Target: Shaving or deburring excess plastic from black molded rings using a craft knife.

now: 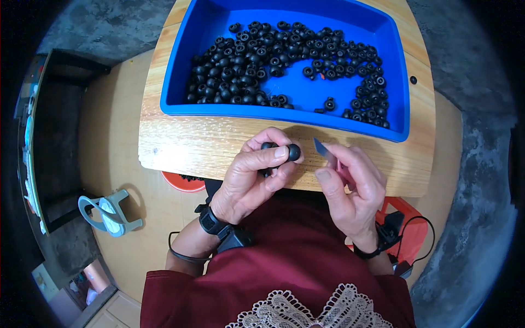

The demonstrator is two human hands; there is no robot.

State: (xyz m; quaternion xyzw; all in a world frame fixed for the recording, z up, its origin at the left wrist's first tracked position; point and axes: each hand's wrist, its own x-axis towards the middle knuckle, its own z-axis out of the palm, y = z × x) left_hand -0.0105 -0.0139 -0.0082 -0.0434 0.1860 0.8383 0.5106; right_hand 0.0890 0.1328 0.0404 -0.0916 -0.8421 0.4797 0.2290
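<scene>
Between the thumb and fingers of my left hand [252,170] are small round black parts; one smooth black ball [293,152] sticks out past the thumb tip, and more black shows behind the fingers. My right hand [353,188] is closed on a utility knife [342,170] with a pink-red handle. Its grey blade [320,147] points up and toward the left hand, apart from the black ball. Both hands are over the near edge of the wooden table, just in front of a blue tray [284,115] with many loose black ball-shaped parts [240,68].
A single black part [413,80] lies on the wooden table [186,136] right of the tray. Below the table's left edge is a red basin [183,183] with black bits. A grey-green stool [112,212] stands on the floor at left, and a red-orange stool [411,232] at right.
</scene>
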